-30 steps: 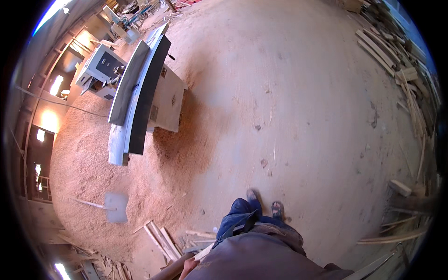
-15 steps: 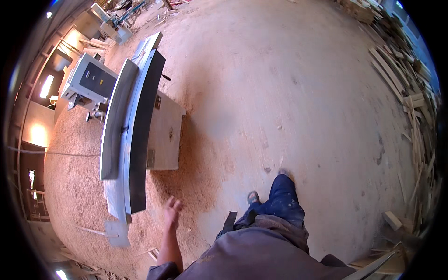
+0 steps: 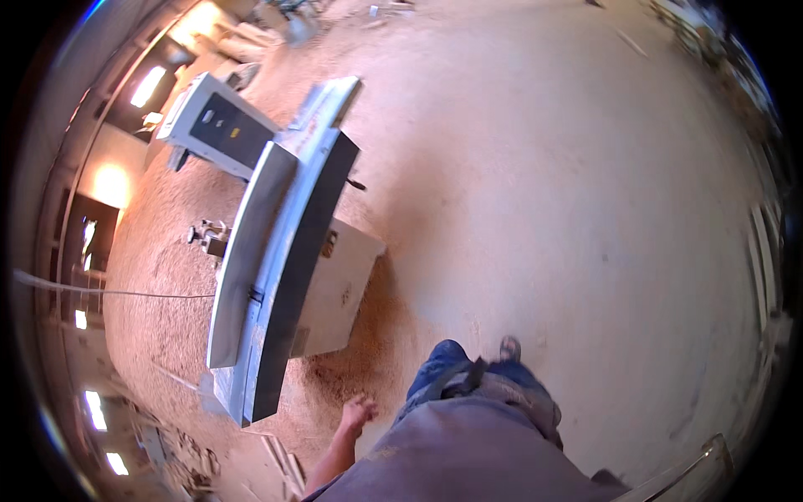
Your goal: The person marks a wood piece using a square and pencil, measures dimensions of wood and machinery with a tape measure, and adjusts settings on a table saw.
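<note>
My left hand [image 3: 360, 412] hangs low in front of me, its fingers loosely bent and apart, with nothing seen in them. It is nearest to a woodworking jointer [image 3: 305, 276], which stands to my left, a little beyond the hand and not touched by it. The jointer has a long metal table, a raised grey fence [image 3: 251, 259] and a pale cabinet base [image 3: 343, 289]. My right hand does not show. At the lower right edge a long, thin wooden piece [image 3: 677, 483] slants up beside my body; what holds it is hidden.
Sawdust and shavings [image 3: 155, 284] lie thick around the jointer. A white-and-dark machine box [image 3: 222, 125] stands behind it. A cable [image 3: 150, 292] runs in from the left. Wood strips [image 3: 280, 464] lie near my left arm, and boards [image 3: 763, 259] lie along the right side.
My view has turned and moved forward, so the jointer sits farther right and lower in it. My legs have changed places in a step. The left hand has swung closer to my body.
</note>
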`<state>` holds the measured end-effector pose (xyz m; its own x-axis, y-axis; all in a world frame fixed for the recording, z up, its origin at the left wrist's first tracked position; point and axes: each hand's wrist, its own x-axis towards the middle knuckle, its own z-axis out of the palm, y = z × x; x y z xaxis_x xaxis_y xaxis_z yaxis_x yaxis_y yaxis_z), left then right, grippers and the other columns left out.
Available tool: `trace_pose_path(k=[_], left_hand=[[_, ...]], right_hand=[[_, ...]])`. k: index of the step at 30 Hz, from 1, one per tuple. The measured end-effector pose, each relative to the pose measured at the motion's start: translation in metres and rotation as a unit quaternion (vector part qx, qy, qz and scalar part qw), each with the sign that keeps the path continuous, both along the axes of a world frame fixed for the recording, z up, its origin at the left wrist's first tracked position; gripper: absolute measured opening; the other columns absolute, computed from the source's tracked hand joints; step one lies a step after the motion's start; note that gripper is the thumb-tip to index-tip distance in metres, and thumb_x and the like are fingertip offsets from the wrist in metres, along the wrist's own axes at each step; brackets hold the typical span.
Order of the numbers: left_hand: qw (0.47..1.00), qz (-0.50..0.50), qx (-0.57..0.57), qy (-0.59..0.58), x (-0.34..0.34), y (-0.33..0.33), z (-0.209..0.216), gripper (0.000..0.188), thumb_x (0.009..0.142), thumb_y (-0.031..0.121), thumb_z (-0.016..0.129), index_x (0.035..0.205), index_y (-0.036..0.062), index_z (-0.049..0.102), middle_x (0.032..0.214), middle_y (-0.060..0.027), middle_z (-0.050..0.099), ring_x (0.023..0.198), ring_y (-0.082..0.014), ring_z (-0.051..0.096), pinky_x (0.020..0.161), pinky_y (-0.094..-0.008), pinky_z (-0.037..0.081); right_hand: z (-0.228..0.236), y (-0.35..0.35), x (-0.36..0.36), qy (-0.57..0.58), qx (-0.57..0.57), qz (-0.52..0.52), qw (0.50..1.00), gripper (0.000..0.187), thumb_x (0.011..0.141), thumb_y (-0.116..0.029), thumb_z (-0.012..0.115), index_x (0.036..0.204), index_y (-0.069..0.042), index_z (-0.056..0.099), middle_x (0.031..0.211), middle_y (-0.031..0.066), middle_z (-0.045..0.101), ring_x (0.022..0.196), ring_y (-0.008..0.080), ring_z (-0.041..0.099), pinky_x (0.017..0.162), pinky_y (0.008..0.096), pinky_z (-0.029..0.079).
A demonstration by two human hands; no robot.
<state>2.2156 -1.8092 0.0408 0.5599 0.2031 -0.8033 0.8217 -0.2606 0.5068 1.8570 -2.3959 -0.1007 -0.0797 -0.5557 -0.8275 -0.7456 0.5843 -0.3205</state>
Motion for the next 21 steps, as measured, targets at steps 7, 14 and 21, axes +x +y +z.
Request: trace_pose_path(k=[7,14,21], left_hand=[[0.998,-0.02,-0.019,0.061,0.154,-0.075,-0.083,0.065,0.095,0.012,0.066,0.153,-0.0054,0.04,0.099,-0.0146,0.074,0.069,-0.0244,0.069,0.062,-0.0341,0.053],[0.985,-0.029,0.05,-0.164,0.44,-0.141,-0.082,0.072,0.093,0.031,0.072,0.148,-0.0086,0.046,0.144,-0.0209,0.059,0.12,-0.0269,0.064,0.102,-0.0373,0.051],[0.952,0.117,-0.012,-0.284,0.584,-0.236,0.089,0.063,0.099,0.015,0.065,0.153,-0.0063,0.039,0.127,-0.0153,0.07,0.113,-0.0212,0.067,0.098,-0.0334,0.053]], right_hand=[[-0.037,-0.132,0.318,0.006,-0.003,0.086,0.996,0.029,0.093,-0.027,0.061,0.1,0.001,0.066,0.096,0.025,0.069,0.088,0.0422,0.066,0.076,0.051,0.051],[-0.029,-0.203,0.604,-0.016,-0.033,0.212,0.977,0.029,0.094,-0.027,0.061,0.099,0.001,0.065,0.096,0.0263,0.068,0.088,0.0434,0.066,0.076,0.0512,0.051],[-0.028,-0.178,0.935,-0.137,-0.122,0.429,0.885,0.029,0.094,-0.027,0.06,0.098,0.002,0.064,0.095,0.0277,0.067,0.089,0.0446,0.066,0.076,0.0515,0.05]])
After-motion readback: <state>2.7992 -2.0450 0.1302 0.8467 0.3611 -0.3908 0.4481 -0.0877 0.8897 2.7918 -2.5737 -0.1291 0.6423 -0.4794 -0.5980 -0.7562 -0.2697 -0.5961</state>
